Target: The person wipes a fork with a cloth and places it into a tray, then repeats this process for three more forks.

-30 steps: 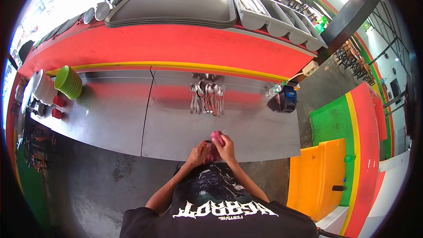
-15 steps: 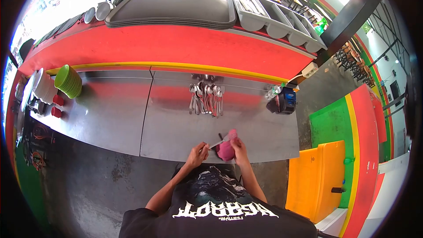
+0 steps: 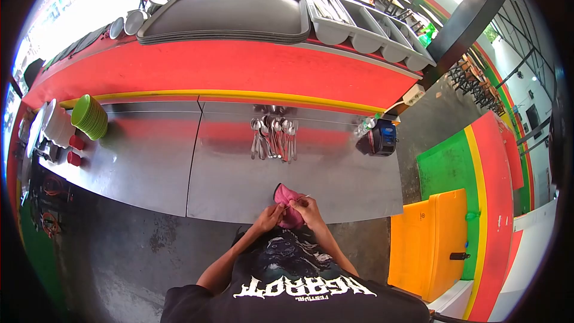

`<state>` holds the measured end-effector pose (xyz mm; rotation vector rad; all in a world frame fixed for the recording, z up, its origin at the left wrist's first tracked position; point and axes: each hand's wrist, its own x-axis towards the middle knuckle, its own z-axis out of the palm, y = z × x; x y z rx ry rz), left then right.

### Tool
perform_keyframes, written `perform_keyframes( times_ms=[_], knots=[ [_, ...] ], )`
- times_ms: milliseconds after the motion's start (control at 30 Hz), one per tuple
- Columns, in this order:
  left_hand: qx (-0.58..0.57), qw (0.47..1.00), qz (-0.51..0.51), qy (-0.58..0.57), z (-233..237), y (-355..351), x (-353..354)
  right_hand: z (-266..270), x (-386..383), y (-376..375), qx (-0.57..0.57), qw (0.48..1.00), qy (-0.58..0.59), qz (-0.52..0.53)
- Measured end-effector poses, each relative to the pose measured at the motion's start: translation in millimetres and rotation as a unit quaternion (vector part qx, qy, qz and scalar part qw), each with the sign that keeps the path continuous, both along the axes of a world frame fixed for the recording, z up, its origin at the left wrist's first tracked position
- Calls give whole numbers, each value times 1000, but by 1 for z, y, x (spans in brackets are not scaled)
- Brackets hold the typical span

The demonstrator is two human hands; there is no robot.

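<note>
A pink cloth [image 3: 288, 195] is bunched between my two hands at the front edge of the steel counter. My left hand [image 3: 269, 218] is closed at the cloth's left side, gripping a thin metal piece of cutlery mostly hidden by fingers and cloth. My right hand [image 3: 309, 210] pinches the cloth from the right, and a small pale tip pokes out by its fingers. Whether the cutlery is a spoon, fork or knife cannot be made out. Farther up the counter lies a row of spoons and forks [image 3: 274, 139], apart from both hands.
Green bowls [image 3: 89, 117], white dishes and red cups [image 3: 74, 158] stand at the counter's left. A dark blue-black device [image 3: 382, 139] sits at the right beside a plastic bottle. Stacked trays [image 3: 227, 17] and a grey cutlery holder [image 3: 371, 30] rest on the red ledge.
My hands have drawn together, the right one moving left with the cloth. The cutlery, a bare shaft between my hands before, is now mostly covered.
</note>
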<state>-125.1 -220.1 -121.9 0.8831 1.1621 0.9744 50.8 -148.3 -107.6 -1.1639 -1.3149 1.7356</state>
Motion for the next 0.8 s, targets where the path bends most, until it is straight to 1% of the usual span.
perform_keyframes(
  times_ms=[33, 100, 133, 200, 233, 300, 333, 400, 433, 467, 500, 567, 600, 667, 767, 800],
  knots=[
    [48, 998, 4, 51, 3, 0, 1, 6, 0, 1, 15, 999, -39, -6],
    [142, 978, 11, 154, 6, 0, 3, 13, -5, 4, 30, 998, -33, -39],
    [170, 973, 15, 157, 7, 0, 4, 14, -7, 5, 37, 997, -30, -56],
    [226, 960, 21, 162, 14, -1, 4, 9, -3, 9, 48, 996, -69, -38],
    [181, 972, 16, 148, 19, -1, 3, 4, 0, 11, 53, 994, -89, -30],
    [91, 989, 3, 118, 29, -2, 0, -1, 2, 12, 53, 993, -91, -51],
    [79, 993, 21, 84, 24, -2, -1, -1, 3, 12, 52, 993, -92, -61],
    [54, 997, 60, 15, 8, -1, -3, -1, 2, 12, 32, 988, -45, -146],
    [59, 995, 84, 16, 2, 0, -5, 0, 1, 12, 21, 982, -22, -187],
    [64, 992, 107, 17, -4, 1, -6, 1, 4, 14, 26, 978, -27, -204],
    [69, 989, 131, 17, -6, 2, -7, 5, 7, 15, 27, 977, -26, -209],
    [61, 988, 145, -4, -10, 1, -10, 14, 11, 15, 30, 975, -25, -220],
    [56, 987, 151, -14, -11, 1, -10, 22, 9, 13, 46, 977, -17, -210],
    [49, 989, 139, 0, -16, -1, -7, 40, 0, 9, 79, 978, -2, -191],
    [49, 993, 112, 7, -9, 0, -1, 55, -14, -1, 127, 989, -44, -61],
    [50, 994, 101, 7, -5, 0, 1, 42, -13, -3, 130, 986, -105, -2]
  ],
)
